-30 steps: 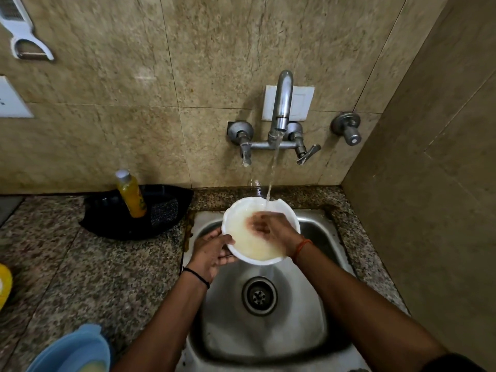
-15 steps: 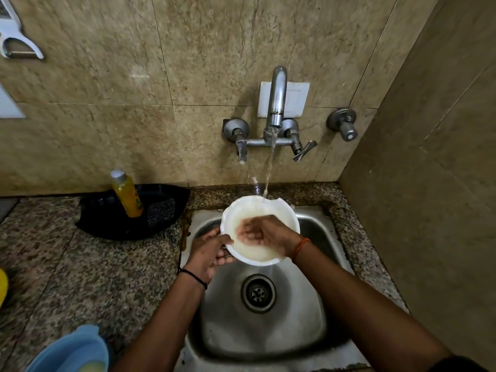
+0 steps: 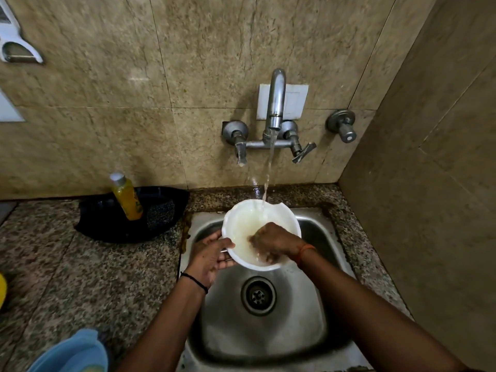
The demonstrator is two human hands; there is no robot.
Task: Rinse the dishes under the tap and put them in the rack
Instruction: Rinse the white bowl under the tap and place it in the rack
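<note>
A white bowl (image 3: 243,220) with a chipped rim is held over the steel sink (image 3: 300,318), under the running tap (image 3: 276,103). Water streams into its far side and cloudy water fills it. My left hand (image 3: 212,255) grips the bowl by its left rim and underside. My right hand (image 3: 273,244) is inside the bowl with its fingers bent down against the bottom, partly under water. No rack is in view.
A yellow soap bottle (image 3: 126,196) and a dark scrub pad (image 3: 160,212) sit in a black tray (image 3: 107,224) on the granite counter (image 3: 80,277) left of the sink. A blue container (image 3: 72,353) shows at the bottom left. A tiled wall rises close on the right.
My right hand has slid from the bowl's middle toward its near side, fingers dipping deeper into the water. The left hand keeps its hold on the rim.
</note>
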